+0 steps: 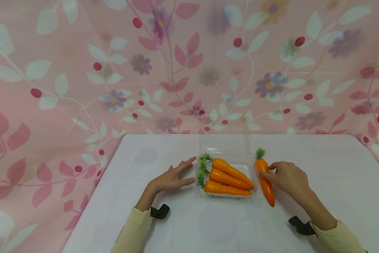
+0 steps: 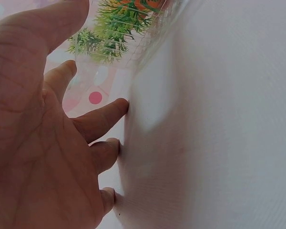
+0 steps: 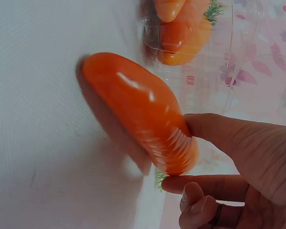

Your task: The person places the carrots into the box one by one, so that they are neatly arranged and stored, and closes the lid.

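A clear plastic box (image 1: pixel 230 196) with its lid (image 1: pixel 224 143) raised at the back stands on the table. Three orange toy carrots (image 1: pixel 228 178) lie in it side by side, green tops (image 1: pixel 203 170) to the left and tips to the right. Just right of the box, my right hand (image 1: pixel 289 178) pinches another carrot (image 3: pixel 138 114) between thumb and fingers; its leafy top points to the back. My left hand (image 1: pixel 168 180) is at the box's left side with fingers spread, fingertips on or near the cloth in the left wrist view. Whether it touches the box, I cannot tell.
White cloth covers the table (image 1: pixel 177 225). Behind it hangs a pink curtain (image 1: pixel 189 70) printed with leaves and flowers. A black wrist camera is strapped at each sleeve, the left one (image 1: pixel 160 211) and the right one (image 1: pixel 301 225).
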`<state>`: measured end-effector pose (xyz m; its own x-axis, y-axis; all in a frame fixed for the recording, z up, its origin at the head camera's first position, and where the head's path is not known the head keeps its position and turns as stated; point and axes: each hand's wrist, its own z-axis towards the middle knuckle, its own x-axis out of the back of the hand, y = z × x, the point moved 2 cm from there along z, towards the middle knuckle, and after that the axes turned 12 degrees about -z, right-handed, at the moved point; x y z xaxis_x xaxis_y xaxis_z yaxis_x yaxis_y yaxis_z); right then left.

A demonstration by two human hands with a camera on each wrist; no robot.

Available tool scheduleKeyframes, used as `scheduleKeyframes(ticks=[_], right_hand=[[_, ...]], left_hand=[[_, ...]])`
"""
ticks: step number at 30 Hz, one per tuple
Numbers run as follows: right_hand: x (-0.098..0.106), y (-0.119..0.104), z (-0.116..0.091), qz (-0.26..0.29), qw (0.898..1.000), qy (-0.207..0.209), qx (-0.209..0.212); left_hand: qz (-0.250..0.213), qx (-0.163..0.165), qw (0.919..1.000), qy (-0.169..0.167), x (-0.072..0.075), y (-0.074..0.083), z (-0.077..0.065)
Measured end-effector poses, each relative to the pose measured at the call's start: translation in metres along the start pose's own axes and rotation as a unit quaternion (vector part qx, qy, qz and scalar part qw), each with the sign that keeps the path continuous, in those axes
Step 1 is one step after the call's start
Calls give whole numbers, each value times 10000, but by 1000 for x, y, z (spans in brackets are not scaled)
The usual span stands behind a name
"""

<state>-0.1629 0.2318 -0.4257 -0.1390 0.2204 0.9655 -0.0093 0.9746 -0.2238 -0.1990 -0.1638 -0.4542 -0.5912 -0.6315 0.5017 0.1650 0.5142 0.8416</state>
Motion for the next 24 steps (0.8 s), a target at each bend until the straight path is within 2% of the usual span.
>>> scheduleKeyframes(ticks=[9, 19, 24], right_hand=[[-1, 0, -3, 10, 9996, -177, -207], [-2, 3, -4, -30, 9989, -386, -261], [-1, 4, -3, -39, 9994, -290, -202]], left_hand=[[-5, -66, 10000, -16, 0, 3, -1], [-9, -35, 10000, -29, 0, -2, 0], [23, -34, 10000, -26, 0, -2, 0]])
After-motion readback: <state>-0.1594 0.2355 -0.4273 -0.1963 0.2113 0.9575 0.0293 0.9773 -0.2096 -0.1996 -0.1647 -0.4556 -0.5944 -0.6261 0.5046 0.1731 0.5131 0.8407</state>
